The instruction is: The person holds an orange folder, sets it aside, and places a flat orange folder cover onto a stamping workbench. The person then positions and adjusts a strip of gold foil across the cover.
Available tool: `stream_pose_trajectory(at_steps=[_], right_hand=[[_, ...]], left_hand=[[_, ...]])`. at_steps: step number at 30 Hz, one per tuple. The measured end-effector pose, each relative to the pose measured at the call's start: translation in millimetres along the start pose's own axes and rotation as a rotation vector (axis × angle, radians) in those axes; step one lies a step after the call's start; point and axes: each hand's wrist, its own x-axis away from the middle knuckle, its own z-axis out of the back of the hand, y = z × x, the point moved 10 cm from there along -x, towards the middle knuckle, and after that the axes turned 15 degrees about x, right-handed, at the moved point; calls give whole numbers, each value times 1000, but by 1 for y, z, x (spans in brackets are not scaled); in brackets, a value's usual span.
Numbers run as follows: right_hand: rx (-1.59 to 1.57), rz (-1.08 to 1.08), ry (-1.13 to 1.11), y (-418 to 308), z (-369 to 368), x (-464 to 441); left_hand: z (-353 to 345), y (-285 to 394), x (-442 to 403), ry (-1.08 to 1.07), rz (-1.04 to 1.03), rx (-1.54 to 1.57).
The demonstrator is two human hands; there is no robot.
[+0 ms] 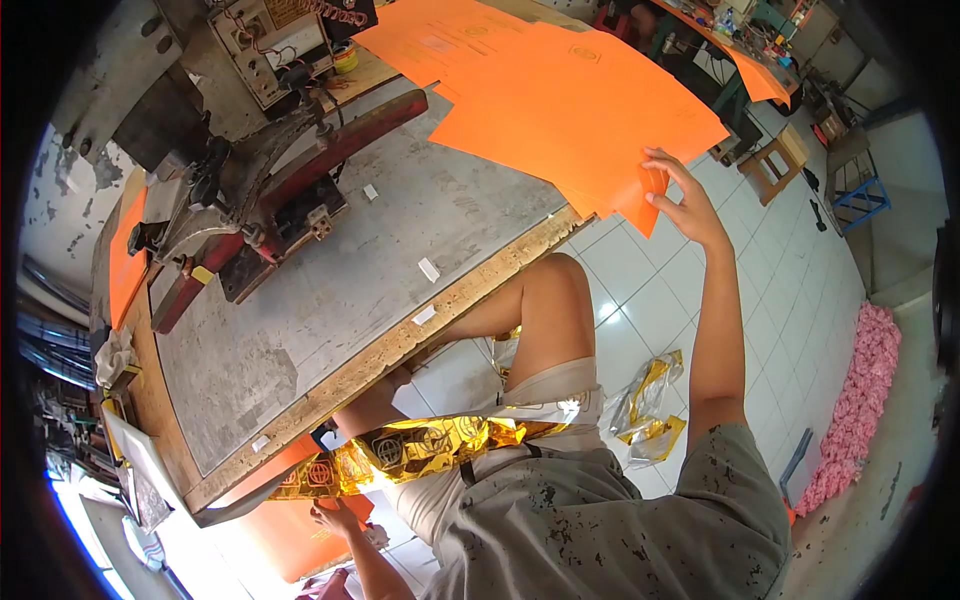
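My right hand (685, 198) pinches the near corner of a large orange sheet (570, 110), which lies on others at the table's right end and bends at that corner. Low on the left, my left hand (335, 517) is beside more orange sheets (290, 540) below the table edge; its fingers are partly spread, and whether they touch a sheet is unclear. Gold printed foil (420, 450) stretches across my lap. A press with a red bar (345, 135) stands on the grey table top (330, 330).
White tabs (428, 269) are stuck along the table. Behind the press is an electrical box (265, 45). Foil scraps (650, 405) lie on the tiled floor. A wooden stool (775, 165), a blue-framed chair (860, 200) and a pink fluffy roll (855, 400) are at the right.
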Motion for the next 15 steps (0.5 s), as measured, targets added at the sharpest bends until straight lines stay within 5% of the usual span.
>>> stream_pose_trajectory(at_steps=[15], right_hand=[[8,-2,18,1,1,2]], left_hand=[[5,7,14,5,4,9]])
